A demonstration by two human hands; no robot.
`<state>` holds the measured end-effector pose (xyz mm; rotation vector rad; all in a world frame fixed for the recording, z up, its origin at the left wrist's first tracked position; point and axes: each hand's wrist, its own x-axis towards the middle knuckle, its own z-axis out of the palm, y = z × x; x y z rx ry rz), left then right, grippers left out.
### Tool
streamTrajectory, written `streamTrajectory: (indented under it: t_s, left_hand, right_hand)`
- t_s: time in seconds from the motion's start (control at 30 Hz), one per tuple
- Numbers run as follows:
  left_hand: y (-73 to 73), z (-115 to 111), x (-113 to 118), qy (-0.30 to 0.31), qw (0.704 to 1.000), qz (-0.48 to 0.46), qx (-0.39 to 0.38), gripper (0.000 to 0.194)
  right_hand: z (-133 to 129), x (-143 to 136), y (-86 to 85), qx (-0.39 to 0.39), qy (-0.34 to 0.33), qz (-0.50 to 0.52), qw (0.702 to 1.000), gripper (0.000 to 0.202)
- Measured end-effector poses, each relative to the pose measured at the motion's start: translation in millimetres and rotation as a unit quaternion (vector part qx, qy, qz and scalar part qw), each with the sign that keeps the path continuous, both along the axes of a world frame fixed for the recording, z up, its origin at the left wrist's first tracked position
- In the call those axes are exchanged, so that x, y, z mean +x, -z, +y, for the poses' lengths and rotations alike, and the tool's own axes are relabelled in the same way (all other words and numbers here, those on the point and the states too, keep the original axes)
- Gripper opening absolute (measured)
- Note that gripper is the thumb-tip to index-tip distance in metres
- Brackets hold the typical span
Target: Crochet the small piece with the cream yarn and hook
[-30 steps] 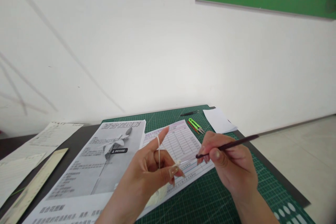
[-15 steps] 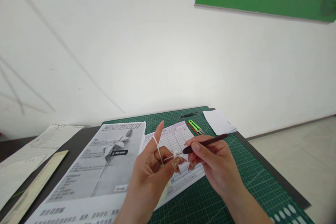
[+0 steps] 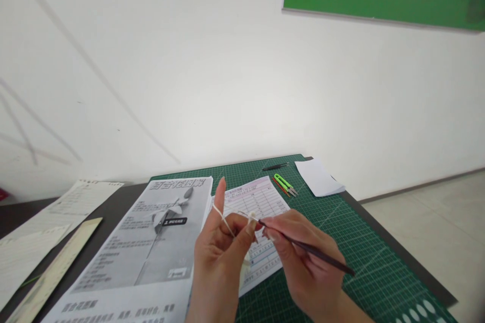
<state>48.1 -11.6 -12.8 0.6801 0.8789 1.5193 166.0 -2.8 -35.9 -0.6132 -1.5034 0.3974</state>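
The left hand [image 3: 223,252] pinches a small, cream, knotted yarn piece [image 3: 252,218] between thumb and bent fingers, its index finger raised, with a soft, thin strand [image 3: 224,219] slanting across that finger. The right hand [image 3: 310,262] pinches a smooth, dark, tapering hook handle [image 3: 326,256] between its fingers; the slim shaft at its tip meets the yarn piece. Both hands are above a green gridded mat [image 3: 364,262] on the dark, flat counter [image 3: 109,207].

Beneath the hands lies a paper form [image 3: 261,199] ruled into rows. To its left is a grey flower printout [image 3: 125,262]. Near the counter's far edge rest slender black tweezers [image 3: 275,166], bright green snips [image 3: 284,184] with pointed metal blades, and a blank white sheet [image 3: 318,179] close to the far right corner. Toward the counter's left side, a long, straight, pale ruler [image 3: 62,262] lies beside overlapping text sheets [image 3: 71,207].
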Motion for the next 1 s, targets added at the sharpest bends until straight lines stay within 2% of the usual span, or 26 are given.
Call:
streamTrajectory:
  t_s: [0.1,0.17,0.23,0.33,0.4,0.5,0.67,0.87,1.0]
  left_hand:
    - [1.8,2,-5,0.027,0.998,-0.053,-0.013,0.079]
    - [2.3,4,-9,0.059,0.994,-0.089,-0.025,0.072]
    - [1.6,6,-12,0.088,0.99,-0.102,-0.035,0.066]
    - [-2.5,8,-15,0.091,0.991,-0.086,-0.038,0.068]
    - [-6.5,8,-17,0.085,0.994,-0.065,-0.036,0.073]
    - [-11.2,7,-19,0.115,0.991,-0.053,-0.041,0.077]
    - [-9.1,8,-26,0.168,0.982,-0.065,-0.051,0.072]
    - [-1.6,10,-29,0.181,0.98,-0.075,-0.032,0.066]
    - [-4.2,10,-31,0.201,0.976,-0.079,-0.024,0.064]
  right_hand:
    - [2,3,3.3,0.13,0.03,-0.101,0.986,0.036]
    - [3,4,5.1,0.174,0.028,-0.114,0.978,0.038]
    - [5,5,5.3,0.134,-0.001,-0.075,0.988,0.04]
    - [6,4,4.4,-0.021,-0.081,0.044,0.995,0.031]
    - [8,4,5.1,-0.104,-0.144,0.133,0.975,0.021]
    - [12,4,7.4,-0.176,-0.218,0.223,0.933,0.012]
    - [12,5,5.0,-0.226,-0.247,0.269,0.903,0.006]
    - [12,9,-0.5,-0.24,-0.239,0.298,0.892,0.008]
    - [13,12,-2.2,-0.245,-0.244,0.291,0.892,0.006]
